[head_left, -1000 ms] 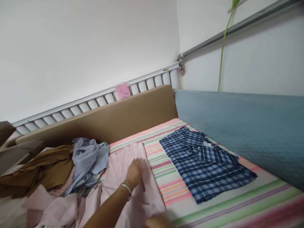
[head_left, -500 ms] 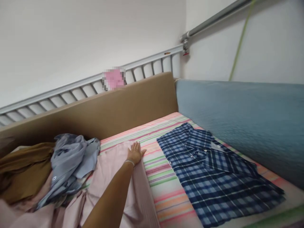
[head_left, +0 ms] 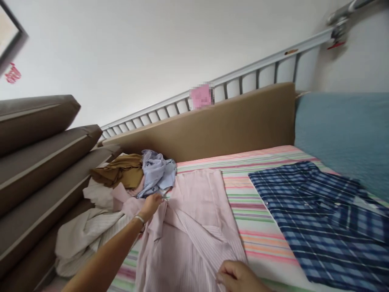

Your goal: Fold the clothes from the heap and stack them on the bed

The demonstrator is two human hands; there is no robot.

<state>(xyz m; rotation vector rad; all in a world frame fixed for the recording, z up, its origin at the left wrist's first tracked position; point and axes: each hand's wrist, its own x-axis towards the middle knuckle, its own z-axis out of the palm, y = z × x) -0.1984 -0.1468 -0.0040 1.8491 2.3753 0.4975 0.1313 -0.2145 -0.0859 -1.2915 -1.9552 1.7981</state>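
Note:
A pale pink ribbed garment (head_left: 197, 194) is spread on the striped bed sheet (head_left: 255, 231), its upper part flat and its lower part folded across itself. My left hand (head_left: 152, 205), with a bracelet at the wrist, has its fingers closed on the left edge of the pink garment. At the bottom of the view, my right hand (head_left: 238, 276) is curled closed against the garment's lower right part; its fingertips are partly hidden. To the right lies a folded blue plaid shirt (head_left: 304, 215), apart from both hands.
Several crumpled clothes, among them a brown garment (head_left: 121, 170), a light blue garment (head_left: 153, 170) and a cream garment (head_left: 88, 231), are heaped at left beside stacked cushions (head_left: 54, 170). A brown padded board (head_left: 231, 129) and a blue panel (head_left: 340, 125) border the bed.
The view has swung left. My left hand has gone from lying flat on the pink garment to gripping its left edge. My right hand has come into view, and the garment's lower part is folded over.

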